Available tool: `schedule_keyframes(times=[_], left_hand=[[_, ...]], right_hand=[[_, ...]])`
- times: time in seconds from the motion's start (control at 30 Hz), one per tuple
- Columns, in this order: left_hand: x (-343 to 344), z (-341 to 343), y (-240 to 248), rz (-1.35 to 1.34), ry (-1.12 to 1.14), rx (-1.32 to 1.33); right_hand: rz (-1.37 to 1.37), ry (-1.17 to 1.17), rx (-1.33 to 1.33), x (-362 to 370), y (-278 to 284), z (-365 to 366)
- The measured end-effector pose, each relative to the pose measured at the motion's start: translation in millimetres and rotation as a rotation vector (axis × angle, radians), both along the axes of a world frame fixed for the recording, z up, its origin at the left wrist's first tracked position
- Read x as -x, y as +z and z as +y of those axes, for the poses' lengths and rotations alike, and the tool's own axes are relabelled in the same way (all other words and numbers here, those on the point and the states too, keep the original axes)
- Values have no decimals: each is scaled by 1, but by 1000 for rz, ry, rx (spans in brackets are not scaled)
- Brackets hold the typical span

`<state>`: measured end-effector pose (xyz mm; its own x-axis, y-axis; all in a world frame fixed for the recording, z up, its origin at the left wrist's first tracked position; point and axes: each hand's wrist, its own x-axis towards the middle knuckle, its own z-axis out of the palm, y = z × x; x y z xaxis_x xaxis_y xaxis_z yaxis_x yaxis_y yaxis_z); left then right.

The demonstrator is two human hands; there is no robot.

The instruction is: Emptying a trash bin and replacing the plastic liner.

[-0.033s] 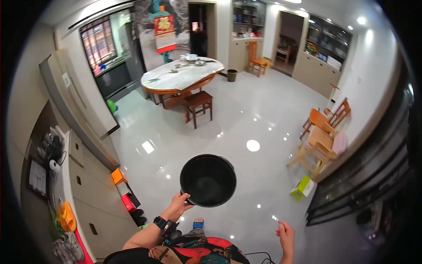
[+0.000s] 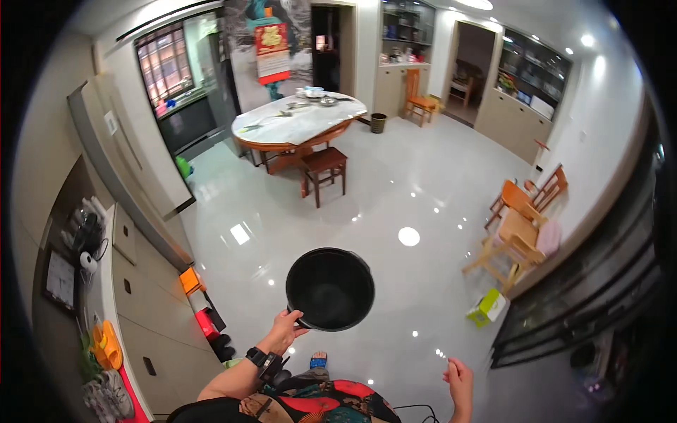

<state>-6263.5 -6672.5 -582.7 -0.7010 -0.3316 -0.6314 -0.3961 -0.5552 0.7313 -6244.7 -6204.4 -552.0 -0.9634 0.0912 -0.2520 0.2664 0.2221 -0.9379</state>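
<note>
My left hand grips the near-left rim of a round black basin, thumb over the edge and fingers beneath. The basin hangs in front of me above the floor, its open top facing me. Its dark inside shows nothing that I can make out. On my left wrist sits a black watch-like band with a small device. Off to the right, apart from the basin, my right hand hangs low with its fingers loosely curled in; nothing shows in it.
Ahead stands a marble-topped table with dishes, a dark stool beside it. Wooden chairs and a green-white box line the right side. Along the left run a cabinet and small boxes. A waste bin stands farther back.
The view has turned slightly, so the room sits a little farther right in the picture. The basin is slightly farther left, still in my left hand.
</note>
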Motion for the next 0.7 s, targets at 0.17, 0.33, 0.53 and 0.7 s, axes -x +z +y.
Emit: schedule_keyframes(times=[0.17, 0.33, 0.53, 0.7], left_hand=[[4, -76, -19, -52, 287, 36], [9, -154, -23, -135, 564, 70], [21, -222, -34, -111, 733, 58], [55, -239, -24, -144, 864, 42]], right_hand=[[15, 84, -88, 50, 9, -30], [-303, 456, -325, 135, 46, -93], [242, 424, -312, 248, 43, -192], [309, 534, -234, 325, 74, -255]])
